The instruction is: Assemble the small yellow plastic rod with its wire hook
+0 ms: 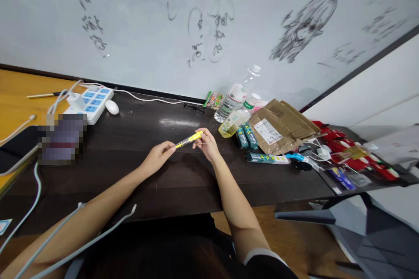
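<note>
- Both hands meet over the middle of the dark table (183, 183), sharing one slim yellow tester pen (189, 139) held clear of the surface.
- The left hand (157, 157) pinches the pen's lower end between thumb and fingertips, closed on it, apparently to steady it.
- The right hand (207, 143) closes its fingers around the upper yellow end; the pen lies slanted, rising toward the right, so that its clear middle section stays uncovered between the hands.
- A thin wire seems to run by the right fingers (too fine to tell whether it is held).
- Just right of the hands stands a cluster of containers: a clear water bottle (233, 98) lying tilted, seemingly near empty, and a smaller bottle (233, 122) with yellowish liquid inside, on its side.
- Two green packs (247, 136) lie beside a brown parcel (281, 124) with a shipping label; the parcel looks sealed, so its contents are hidden.
- Farther right, a tray (337, 189) holds red items and small packets.
- At the far left sit a power strip (93, 102) with a plug in it, and a white mouse (111, 107) close by it.
</note>
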A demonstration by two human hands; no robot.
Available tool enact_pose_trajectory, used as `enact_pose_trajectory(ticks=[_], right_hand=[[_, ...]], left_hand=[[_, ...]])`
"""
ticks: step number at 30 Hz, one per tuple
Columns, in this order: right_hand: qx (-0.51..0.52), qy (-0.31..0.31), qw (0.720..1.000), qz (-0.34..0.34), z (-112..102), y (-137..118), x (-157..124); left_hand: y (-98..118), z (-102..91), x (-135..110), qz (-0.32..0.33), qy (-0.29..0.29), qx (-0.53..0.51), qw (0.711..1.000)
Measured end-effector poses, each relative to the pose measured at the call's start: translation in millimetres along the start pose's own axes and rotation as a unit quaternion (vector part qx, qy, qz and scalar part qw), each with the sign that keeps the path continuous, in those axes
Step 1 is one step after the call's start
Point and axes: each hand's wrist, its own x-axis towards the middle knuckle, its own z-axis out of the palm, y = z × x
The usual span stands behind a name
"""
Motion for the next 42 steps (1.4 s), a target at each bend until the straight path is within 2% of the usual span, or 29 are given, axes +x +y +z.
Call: enact_pose_trajectory(ticks=[5, 10, 17, 20, 23, 26, 30, 33, 36, 38, 40, 42], right_hand=[[-0.011, -0.009, 1.0, -0.014, 0, 1, 0], [0.0, -0.015, 1.0, -0.019, 0, 7, 0], [0.032, -0.02, 0.999, 0.032, 3, 8, 1], [0.034, -0.019, 0.999, 0.022, 5, 5, 0], [0.002, -0.067, 0.997, 0.027, 15, 7, -4], [-0.059, -0.117, 0.99, 0.059, 27, 13, -8], [-0.145, -0.091, 0.982, 0.084, 26, 14, -9], [-0.267, -0.061, 0.959, 0.071, 12, 10, -9], [-0.396, -0.076, 0.913, 0.06, 3, 8, -12], [-0.458, -0.107, 0.881, 0.053, 6, 7, -15], [-0.508, -0.111, 0.853, 0.042, 13, 8, -18], [-0.521, -0.096, 0.847, 0.026, 21, 10, -19]], left_hand=[[-7, 4.5, 0, -0.007, 0.013, -0.003, 1.0], [-6, 1.2, -3, -0.015, 0.022, 0.047, 0.999], [-7, 10.3, -7, -0.002, -0.007, 0.041, 0.999], [-8, 15.0, -9, -0.025, -0.059, -0.004, 0.998], [-5, 20.4, -11, -0.028, -0.113, -0.093, 0.989], [-1, 24.9, -12, -0.031, -0.077, -0.153, 0.985], [2, 24.6, -10, -0.074, -0.05, -0.198, 0.976], [-1, 22.4, -7, -0.092, -0.022, -0.204, 0.974], [-3, 22.4, -7, -0.105, -0.012, -0.199, 0.974], [-4, 23.5, -8, -0.117, -0.019, -0.196, 0.973], [-3, 24.6, -9, -0.124, -0.03, -0.197, 0.972], [-4, 25.1, -10, -0.122, -0.04, -0.2, 0.971]])
